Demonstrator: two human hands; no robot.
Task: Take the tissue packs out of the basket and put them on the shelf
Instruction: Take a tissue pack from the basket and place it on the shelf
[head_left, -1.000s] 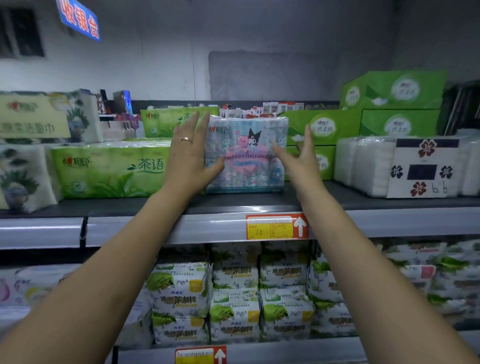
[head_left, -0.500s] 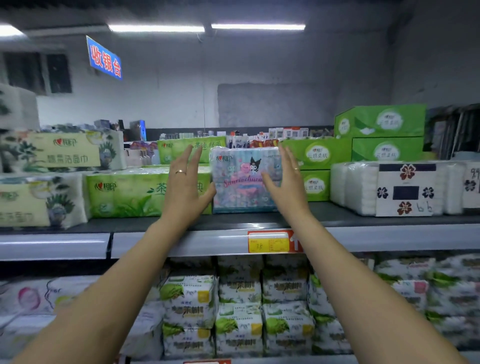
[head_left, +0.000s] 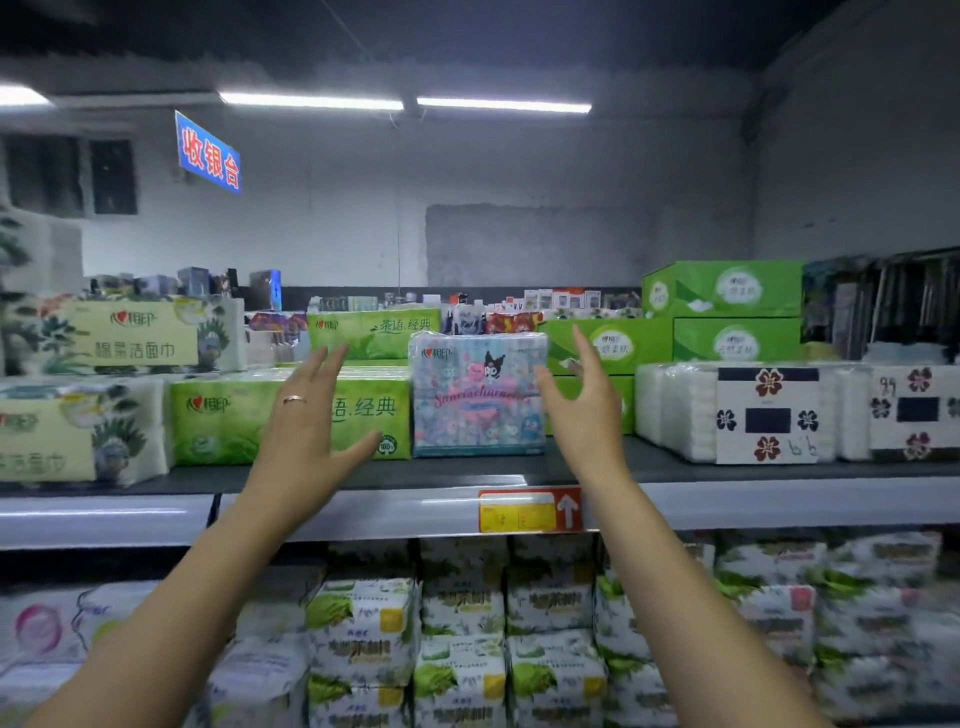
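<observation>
Tissue pack (head_left: 478, 395) upright on the shelf (head_left: 727, 470), a spread hand on either side.
The pack stands near the shelf's front edge, between a green pack (head_left: 223, 421) and green boxes (head_left: 613, 345). The left hand (head_left: 306, 421) is spread, fingers straight, holding nothing, apart from the pack. The right hand (head_left: 587, 410), fingers loosely bent, is just beside its right side; whether it touches cannot be told.

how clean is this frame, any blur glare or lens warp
Head view: the ceiling tube lights blow out white and leave a glare streak on the shelf edge; the cartoon tissue pack is fairly sharp, while the lower-shelf packs and the frame's margins smear soft; wide-angle distortion stretches both forearms toward the corners.
</observation>
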